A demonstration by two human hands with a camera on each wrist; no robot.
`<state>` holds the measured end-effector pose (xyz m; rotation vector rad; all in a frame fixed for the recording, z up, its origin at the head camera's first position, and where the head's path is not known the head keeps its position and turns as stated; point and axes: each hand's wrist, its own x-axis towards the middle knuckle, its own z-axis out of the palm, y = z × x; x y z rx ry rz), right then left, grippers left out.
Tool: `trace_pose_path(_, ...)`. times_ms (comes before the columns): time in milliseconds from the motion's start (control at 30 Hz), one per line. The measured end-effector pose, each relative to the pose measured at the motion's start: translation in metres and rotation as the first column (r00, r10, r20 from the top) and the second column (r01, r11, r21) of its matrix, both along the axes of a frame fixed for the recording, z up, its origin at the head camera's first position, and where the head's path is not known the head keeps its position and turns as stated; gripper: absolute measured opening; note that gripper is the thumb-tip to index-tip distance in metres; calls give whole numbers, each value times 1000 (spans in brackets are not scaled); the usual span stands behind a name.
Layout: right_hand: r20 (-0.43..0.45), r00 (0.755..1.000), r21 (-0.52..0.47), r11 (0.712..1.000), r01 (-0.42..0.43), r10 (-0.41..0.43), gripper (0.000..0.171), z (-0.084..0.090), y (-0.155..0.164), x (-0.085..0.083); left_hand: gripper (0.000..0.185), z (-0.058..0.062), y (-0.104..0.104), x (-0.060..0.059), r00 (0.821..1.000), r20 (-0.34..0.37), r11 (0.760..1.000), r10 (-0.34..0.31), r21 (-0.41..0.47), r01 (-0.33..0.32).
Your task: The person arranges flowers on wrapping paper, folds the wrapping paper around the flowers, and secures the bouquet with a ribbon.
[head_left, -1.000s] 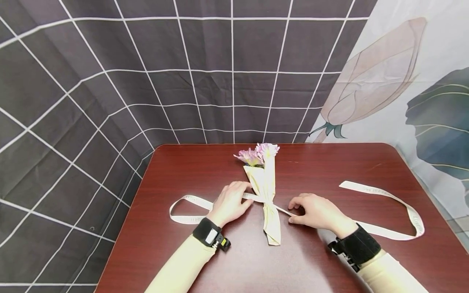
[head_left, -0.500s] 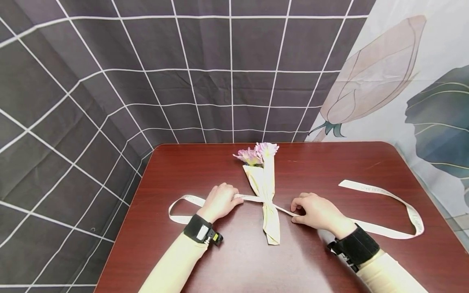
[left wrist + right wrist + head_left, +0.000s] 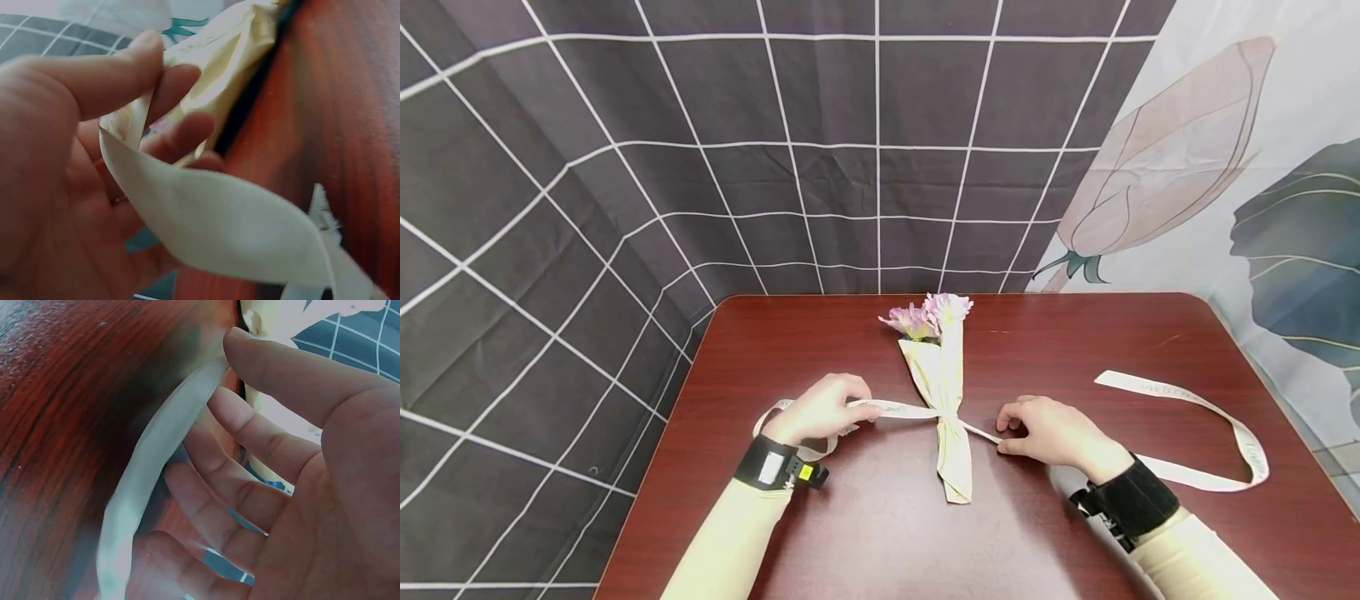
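Note:
A small bouquet lies on the table, its pink flowers (image 3: 946,308) pointing away and its cream wrapping paper (image 3: 955,467) cinched at the middle by a white printed ribbon (image 3: 904,410). To the left of the bouquet, my left hand (image 3: 823,408) pinches one side of the ribbon between thumb and index finger, with that length drawn straight. In the left wrist view the rest of this ribbon (image 3: 225,225) droops in a loop below the palm. On the other side, my right hand (image 3: 1052,432) pinches the ribbon's second length, and its tail (image 3: 147,462) trails past the fingers.
The reddish-brown wooden table (image 3: 1037,350) carries everything. The right ribbon tail (image 3: 1247,446) curves across its right part. Behind stand a dark grid-patterned cloth (image 3: 820,167) and a white cloth with a printed flower bud (image 3: 1165,158).
My left hand has moved left, away from the bouquet, sliding out a longer straight stretch of ribbon; the loop behind it has bunched up. The right hand has stayed nearly still.

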<state>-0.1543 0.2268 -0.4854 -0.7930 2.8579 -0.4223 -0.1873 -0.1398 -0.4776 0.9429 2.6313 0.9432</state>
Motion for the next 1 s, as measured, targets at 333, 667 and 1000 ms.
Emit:
trace_pose_path(333, -60, 997, -174, 984, 26, -37, 19, 9, -22, -4, 21, 10, 6, 2, 973, 219, 982, -72, 185, 31)
trace_pose_path(667, -109, 994, -222, 973, -55, 31, 24, 13, -61, -7, 25, 8, 21, 5, 971, 216, 990, -101, 114, 78)
trace_pose_path(1000, -134, 991, -211, 977, -27, -2, 25, 11, -65, -8, 32, 6, 22, 8, 943, 306, 982, -132, 172, 82)
